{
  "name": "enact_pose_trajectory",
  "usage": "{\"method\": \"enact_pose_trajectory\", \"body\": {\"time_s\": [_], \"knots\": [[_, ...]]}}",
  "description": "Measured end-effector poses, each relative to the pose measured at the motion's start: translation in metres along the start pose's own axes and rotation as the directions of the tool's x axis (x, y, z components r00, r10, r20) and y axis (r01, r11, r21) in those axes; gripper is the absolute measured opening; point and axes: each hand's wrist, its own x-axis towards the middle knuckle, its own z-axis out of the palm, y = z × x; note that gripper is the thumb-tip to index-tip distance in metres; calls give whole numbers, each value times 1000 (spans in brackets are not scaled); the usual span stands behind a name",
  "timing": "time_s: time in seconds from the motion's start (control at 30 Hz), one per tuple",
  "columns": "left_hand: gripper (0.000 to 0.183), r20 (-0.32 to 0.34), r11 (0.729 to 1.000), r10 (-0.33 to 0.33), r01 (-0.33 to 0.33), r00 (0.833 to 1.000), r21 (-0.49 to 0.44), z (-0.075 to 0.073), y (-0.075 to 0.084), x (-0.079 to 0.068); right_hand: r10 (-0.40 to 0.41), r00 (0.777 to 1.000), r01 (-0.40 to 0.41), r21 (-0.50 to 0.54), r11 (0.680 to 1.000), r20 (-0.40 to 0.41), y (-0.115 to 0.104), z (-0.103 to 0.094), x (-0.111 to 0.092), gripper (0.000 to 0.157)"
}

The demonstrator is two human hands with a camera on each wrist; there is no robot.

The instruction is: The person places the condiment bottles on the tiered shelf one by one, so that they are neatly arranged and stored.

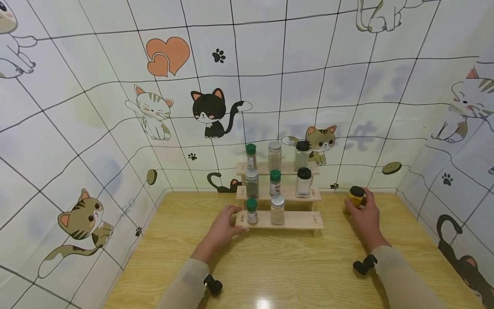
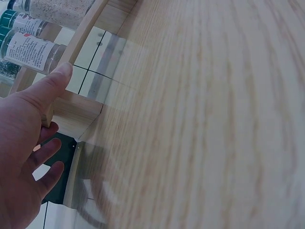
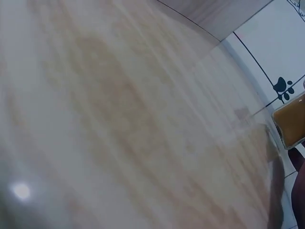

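Observation:
A three-tier wooden spice rack [image 1: 300, 219] stands at the back of the table, with jars on every tier. My left hand [image 1: 224, 225] grips the left end of its lowest tier. In the left wrist view the thumb [image 2: 56, 81] lies along the front edge, near a green-capped spice jar [image 2: 32, 51]. To the right of the rack, my right hand [image 1: 366, 218] holds a black-lidded spice jar [image 1: 356, 196] with yellow contents between thumb and fingers. Only part of that jar [image 3: 291, 121] shows in the right wrist view; whether it touches the table is unclear.
On the lowest tier are a green-capped jar [image 1: 252, 212] and a silver-lidded jar [image 1: 277, 211]. Black-lidded jars [image 1: 303, 183] stand at the right of the upper tiers. Cat-patterned wall covering [image 1: 262, 90] borders the wood-grain table [image 1: 285, 266].

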Motion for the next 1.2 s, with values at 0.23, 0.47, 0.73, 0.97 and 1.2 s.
{"method": "enact_pose_trajectory", "body": {"time_s": [0.23,0.47,0.73,0.97,1.2], "knots": [[78,-8,1000,-1,1,1000,-23,0,0,-1,-92,996,92,-10,996,16,-10,0,-12,73],[78,-4,1000,-5,4,1000,-19,0,0,-2,-154,988,154,-32,988,8,-24,1,-22,70],[78,2,1000,-2,2,1000,-14,0,-1,-3,-247,969,247,-32,969,-11,-46,-1,-32,70],[79,2,1000,-6,6,1000,-17,0,0,-2,-269,963,269,-18,963,-9,-63,-3,-42,69],[77,3,1000,-10,10,1000,-8,0,0,-1,-298,954,298,22,954,19,-82,1,-50,70]]}}
